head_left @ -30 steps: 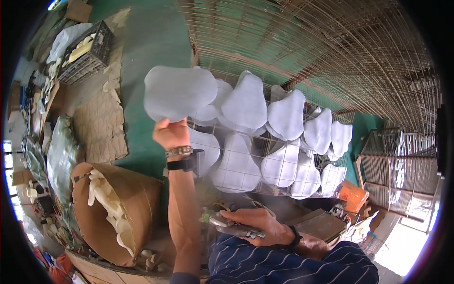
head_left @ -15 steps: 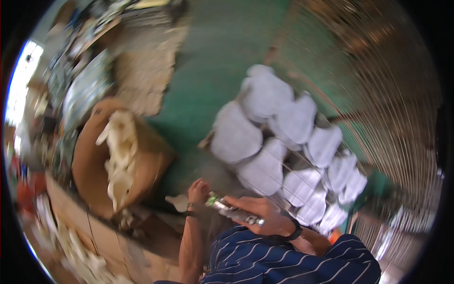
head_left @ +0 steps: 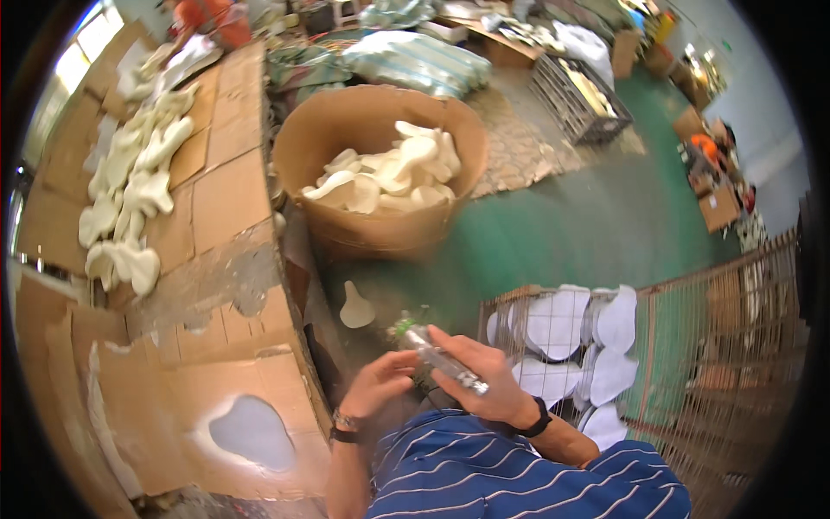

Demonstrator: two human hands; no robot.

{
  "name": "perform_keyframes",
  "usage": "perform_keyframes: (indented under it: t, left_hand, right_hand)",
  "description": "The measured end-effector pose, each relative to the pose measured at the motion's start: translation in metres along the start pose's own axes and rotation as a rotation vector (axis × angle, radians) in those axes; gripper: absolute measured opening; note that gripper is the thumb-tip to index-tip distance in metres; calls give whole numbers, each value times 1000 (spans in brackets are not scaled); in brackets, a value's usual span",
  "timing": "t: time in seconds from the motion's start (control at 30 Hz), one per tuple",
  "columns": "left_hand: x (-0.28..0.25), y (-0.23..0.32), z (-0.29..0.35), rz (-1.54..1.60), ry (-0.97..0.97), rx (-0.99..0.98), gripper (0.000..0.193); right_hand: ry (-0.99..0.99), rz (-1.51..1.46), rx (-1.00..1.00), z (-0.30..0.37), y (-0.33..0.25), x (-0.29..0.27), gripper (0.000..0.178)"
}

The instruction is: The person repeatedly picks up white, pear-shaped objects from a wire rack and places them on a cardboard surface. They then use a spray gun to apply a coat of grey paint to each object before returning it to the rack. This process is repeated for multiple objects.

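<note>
The right hand [head_left: 488, 376] is wrapped around a silver metal tool [head_left: 450, 362], clamped on its body, with the green end [head_left: 402, 327] clear of the fist and angled away from the striped shirt [head_left: 519, 463]. The left hand [head_left: 380, 389] sits just beside it, fingers loosely bent and apart from the thumb, with nothing seen in it; whether its fingertips brush the tool I cannot tell. Both hands and the tool are on the near side of the cardboard drum [head_left: 372, 233], the tool a little to the drum's right. To handle the tool well, I would keep the fist firm around the body, the wrist straight, and the free fingers away from the green end, whose fine detail is too blurred to read. It also seems wise to keep that end pointed away from the shirt and the other hand. One cream piece [head_left: 355, 307] lies on the floor just on the near side of the drum, so footing there deserves care. Left of the drum runs a cardboard-covered table [head_left: 229, 182]; on its part nearest the person lies a flat pale pad [head_left: 252, 434], ringed by a white haze, best left untouched by sleeve or wrist. To the drum's near right, white pads [head_left: 553, 322] stand close together at a wire rack [head_left: 726, 372]. Beyond the drum is a striped sack [head_left: 415, 60].
</note>
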State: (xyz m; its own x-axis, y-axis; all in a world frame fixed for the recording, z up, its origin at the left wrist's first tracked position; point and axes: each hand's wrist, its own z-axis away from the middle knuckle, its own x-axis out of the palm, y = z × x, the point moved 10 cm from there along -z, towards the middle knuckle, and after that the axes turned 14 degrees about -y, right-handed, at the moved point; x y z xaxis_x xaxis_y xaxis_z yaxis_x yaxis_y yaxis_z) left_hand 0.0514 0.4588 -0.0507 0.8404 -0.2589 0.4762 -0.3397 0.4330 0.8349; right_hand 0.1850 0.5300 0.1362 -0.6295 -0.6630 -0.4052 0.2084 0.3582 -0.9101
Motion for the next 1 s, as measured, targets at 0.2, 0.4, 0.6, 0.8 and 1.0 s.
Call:
perform_keyframes:
  t: [0.2, 0.4, 0.6, 0.8, 1.0]
  left_hand:
    - [0, 22, 79, -745, 355, 407, 45]
    - [-85, -44, 124, -166, 556, 251, 38]
    - [-173, -13, 154, 29, 872, 150, 21]
    - [-310, -100, 187, -19, 1247, 167, 16]
    - [-302, -163, 203, 66, 1448, 57, 16]
  right_hand:
    - [-309, 170, -362, -76, -86, 128, 58]
    - [-572, 241, -432, -111, -84, 222, 58]
    - [-632, 165, -148, -178, 49, 211, 55]
    - [-750, 141, 367, -200, 368, 252, 44]
    - [-912, 168, 666, -208, 650, 351, 34]
